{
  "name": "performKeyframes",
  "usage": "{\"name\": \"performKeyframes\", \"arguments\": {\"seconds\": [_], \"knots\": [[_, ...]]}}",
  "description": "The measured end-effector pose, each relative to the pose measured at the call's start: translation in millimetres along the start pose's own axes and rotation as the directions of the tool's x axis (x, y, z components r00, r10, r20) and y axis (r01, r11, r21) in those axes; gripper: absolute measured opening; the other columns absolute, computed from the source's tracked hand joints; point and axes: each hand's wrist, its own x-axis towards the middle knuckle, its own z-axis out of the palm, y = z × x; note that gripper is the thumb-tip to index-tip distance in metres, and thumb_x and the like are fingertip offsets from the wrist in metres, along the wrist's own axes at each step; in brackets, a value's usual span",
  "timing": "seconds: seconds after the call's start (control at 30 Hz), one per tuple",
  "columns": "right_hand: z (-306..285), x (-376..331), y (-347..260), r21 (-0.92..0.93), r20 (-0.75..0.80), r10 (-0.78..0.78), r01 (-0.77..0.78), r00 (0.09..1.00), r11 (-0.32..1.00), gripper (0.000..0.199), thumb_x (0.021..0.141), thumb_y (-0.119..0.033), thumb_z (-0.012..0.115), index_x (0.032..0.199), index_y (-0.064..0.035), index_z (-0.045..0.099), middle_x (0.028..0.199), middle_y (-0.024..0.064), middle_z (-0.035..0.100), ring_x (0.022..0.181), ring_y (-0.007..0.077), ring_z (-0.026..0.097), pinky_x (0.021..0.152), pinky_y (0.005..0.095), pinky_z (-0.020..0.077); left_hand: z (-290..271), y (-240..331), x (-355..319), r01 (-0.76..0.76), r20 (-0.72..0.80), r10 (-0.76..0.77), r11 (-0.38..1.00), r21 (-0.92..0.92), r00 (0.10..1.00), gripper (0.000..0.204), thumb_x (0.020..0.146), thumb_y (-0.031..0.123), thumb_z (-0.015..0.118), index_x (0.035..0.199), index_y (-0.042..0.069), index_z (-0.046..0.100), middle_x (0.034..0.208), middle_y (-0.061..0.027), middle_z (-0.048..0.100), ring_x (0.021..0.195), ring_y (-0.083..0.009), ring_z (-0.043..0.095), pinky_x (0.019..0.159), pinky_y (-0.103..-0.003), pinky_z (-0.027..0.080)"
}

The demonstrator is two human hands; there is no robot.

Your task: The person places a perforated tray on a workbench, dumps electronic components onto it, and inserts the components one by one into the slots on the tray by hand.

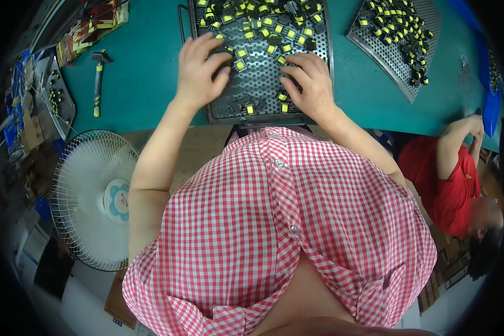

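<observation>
A perforated metal tray point(252, 84) in front of me holds many small black-and-yellow transformers, crowded at its far end and sparser nearer to me. My left hand point(200, 71) is over the tray's left edge, its fingers apart and a little bent, with the tips by a few transformers. Over the right side, my right hand point(312, 85) has curved fingers with the thumb apart, close to a transformer point(283, 96). Neither hand visibly grips anything, though parts under the fingertips are hidden. One transformer point(250, 109) lies near the tray's front edge.
A second perforated tray point(397, 70) with more transformers sits at the right of the green table point(143, 84). A hammer point(98, 84) lies at left, above a standing fan point(95, 201). A person in red point(448, 179) sits at right.
</observation>
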Motion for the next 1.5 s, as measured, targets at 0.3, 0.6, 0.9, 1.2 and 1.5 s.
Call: {"name": "performKeyframes", "arguments": {"seconds": [0.3,0.6,0.9,1.2,1.5], "knots": [[-13,-9,-5,-0.034,-0.072,0.006,-0.008,0.997,0.999,0.019,0.068,-0.009,0.07,0.085,-0.0071,0.064,0.098,0.0068,0.061,0.098,0.0267,0.055,0.087,0.0414,0.0411,-2,27,-37,0.052,-0.088,-0.055,0.998,-0.038,0.995,0.025,0.067,0.017,0.07,0.089,0.008,0.063,0.102,-0.0074,0.058,0.104,-0.0269,0.051,0.09,-0.044,0.037],[-19,-31,-19,0.119,0.125,0.033,-0.048,0.992,0.992,0.022,0.066,-0.011,0.073,0.087,-0.0082,0.064,0.09,0.0054,0.06,0.089,0.0242,0.055,0.087,0.0401,0.0409,-5,69,-70,0.01,0.131,0.039,0.935,-0.355,0.991,0.019,0.065,0.019,0.073,0.073,0.008,0.06,0.077,-0.0023,0.057,0.074,-0.0207,0.054,0.066,-0.033,0.038],[-16,14,-5,-0.013,0.351,-0.077,0.088,0.933,0.996,0.056,0.053,-0.017,0.079,0.106,-0.0115,0.059,0.115,0.0087,0.054,0.108,0.03,0.048,0.089,0.0434,0.0396,-5,66,-64,0.146,0.343,0.026,0.872,-0.467,0.939,0.018,0.067,0.018,0.072,0.073,0.007,0.058,0.079,-0.0048,0.055,0.078,-0.0233,0.054,0.071,-0.035,0.04],[-25,26,15,0.065,0.376,-0.388,0.394,0.841,0.917,0.05,0.066,-0.036,0.071,0.111,-0.0159,0.059,0.128,0.0092,0.047,0.117,0.0314,0.045,0.099,0.048,0.0339,15,28,-21,-0.298,0.275,0.343,0.935,-0.191,0.898,0.031,0.07,0.034,0.067,0.098,0.021,0.064,0.125,-0.0061,0.049,0.123,-0.0262,0.039,0.101,-0.051,0.029],[-6,35,30,-0.118,0.07,-0.277,0.284,0.958,0.952,0.051,0.07,-0.038,0.069,0.112,-0.0102,0.057,0.128,0.0105,0.047,0.121,0.0315,0.042,0.1,0.0504,0.0315,-4,-9,43,-0.228,-0.095,0.225,0.974,-0.018,0.97,0.042,0.068,0.029,0.068,0.106,0.013,0.062,0.114,-0.0106,0.055,0.111,-0.0313,0.049,0.091,-0.052,0.037]]}}
